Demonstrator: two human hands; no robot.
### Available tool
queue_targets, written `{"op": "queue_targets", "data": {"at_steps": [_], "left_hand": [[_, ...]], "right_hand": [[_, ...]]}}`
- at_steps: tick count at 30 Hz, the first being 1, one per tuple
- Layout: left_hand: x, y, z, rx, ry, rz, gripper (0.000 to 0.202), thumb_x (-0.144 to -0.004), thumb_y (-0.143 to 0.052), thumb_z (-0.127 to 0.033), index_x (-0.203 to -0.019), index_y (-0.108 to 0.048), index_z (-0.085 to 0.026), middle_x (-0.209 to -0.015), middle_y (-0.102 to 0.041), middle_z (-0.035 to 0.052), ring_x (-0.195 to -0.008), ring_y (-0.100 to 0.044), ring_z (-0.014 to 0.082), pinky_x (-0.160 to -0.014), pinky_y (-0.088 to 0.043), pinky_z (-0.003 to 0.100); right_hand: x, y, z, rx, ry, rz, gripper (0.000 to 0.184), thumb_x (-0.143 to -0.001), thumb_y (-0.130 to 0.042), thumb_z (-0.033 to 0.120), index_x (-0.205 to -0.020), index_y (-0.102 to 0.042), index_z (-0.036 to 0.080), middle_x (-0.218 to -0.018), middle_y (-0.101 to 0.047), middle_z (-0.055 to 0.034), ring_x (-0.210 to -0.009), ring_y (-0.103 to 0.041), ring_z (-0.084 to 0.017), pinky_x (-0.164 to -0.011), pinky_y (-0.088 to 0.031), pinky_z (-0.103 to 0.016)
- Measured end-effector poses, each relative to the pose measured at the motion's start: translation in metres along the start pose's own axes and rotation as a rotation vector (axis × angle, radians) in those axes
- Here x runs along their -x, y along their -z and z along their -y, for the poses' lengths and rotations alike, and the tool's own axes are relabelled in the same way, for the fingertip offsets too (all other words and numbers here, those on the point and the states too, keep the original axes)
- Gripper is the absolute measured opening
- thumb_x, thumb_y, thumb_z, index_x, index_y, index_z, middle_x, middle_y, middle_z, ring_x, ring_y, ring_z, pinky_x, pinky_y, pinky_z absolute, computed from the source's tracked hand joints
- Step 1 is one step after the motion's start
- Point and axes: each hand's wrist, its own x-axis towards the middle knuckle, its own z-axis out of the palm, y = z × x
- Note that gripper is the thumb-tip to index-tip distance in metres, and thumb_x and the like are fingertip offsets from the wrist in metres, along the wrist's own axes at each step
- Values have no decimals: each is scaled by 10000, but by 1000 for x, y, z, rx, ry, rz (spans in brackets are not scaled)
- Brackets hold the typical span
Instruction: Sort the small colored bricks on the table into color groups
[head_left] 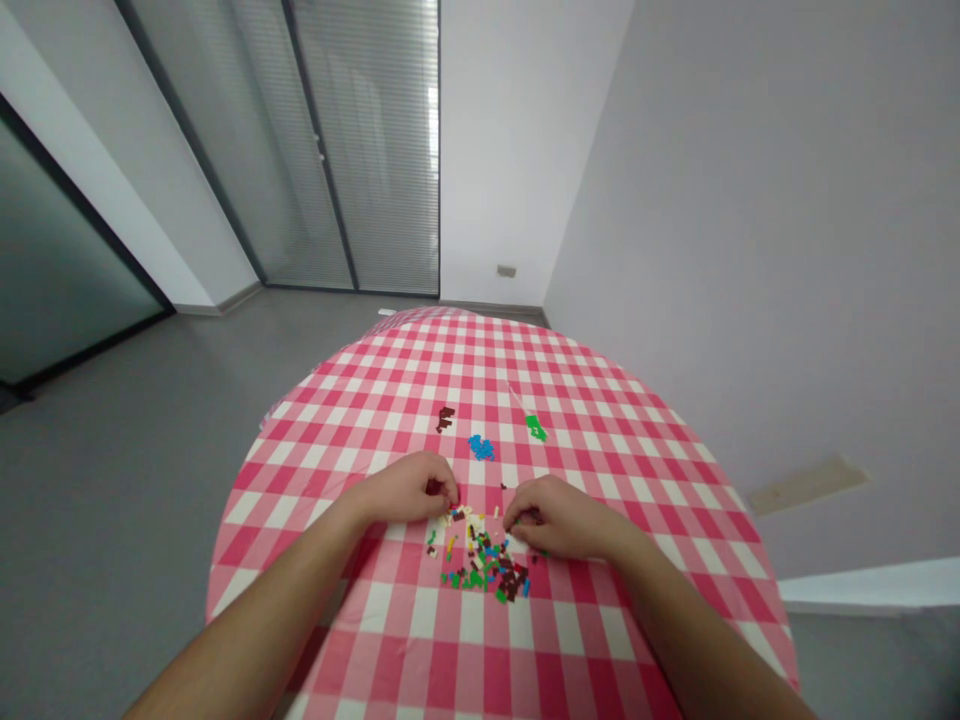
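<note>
L hand & R hand curl in either side of mixed pile, prob. for easy reach; too tiny to tell if pinching any. Brown bits, blue bits, green bits lie beyond on desk, apart, prob. by colour.

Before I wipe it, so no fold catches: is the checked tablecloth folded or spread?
Spread: the checked tablecloth lies open to its rounded edge, small coloured pieces on it.

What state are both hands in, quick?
Left hand: curled at the mixed pile of small pieces; cannot tell if holding one.
Right hand: curled at the pile's right side; also unclear.
</note>
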Motion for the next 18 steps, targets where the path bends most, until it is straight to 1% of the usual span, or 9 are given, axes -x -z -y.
{"op": "queue_targets", "data": {"at_steps": [3,8,12,18], "left_hand": [[0,0,2,1,-9,2,210,-692,-539,-25,-724,-697,-159,-769,-692,26,-727,-633,151,-686,-480,246],[-1,-2,3,2,-18,2,210,-693,-534,-21,-715,-695,-155,-751,-684,23,-710,-628,145,-674,-475,244],[-1,-2,4,7,-18,-1,214,-694,-533,-22,-714,-697,-158,-750,-686,19,-702,-628,140,-668,-475,239],[0,-2,5,8,-16,-4,205,-693,-537,-29,-711,-697,-156,-754,-689,22,-704,-633,142,-668,-479,243]], "right_hand": [[1,2,-2,-48,-14,96,448,-672,-465,12,-910,-780,227,-826,-762,-11,-632,-634,-128,-559,-435,-216],[0,5,1,-5,-56,111,418,-660,-478,27,-891,-781,198,-809,-754,-29,-630,-613,-128,-565,-411,-220],[1,10,4,15,-94,122,345,-672,-531,55,-880,-772,185,-744,-726,-27,-595,-576,-120,-537,-370,-218],[2,13,6,58,-123,152,191,-680,-595,104,-766,-750,175,-712,-700,-23,-575,-550,-111,-521,-334,-220]]}}
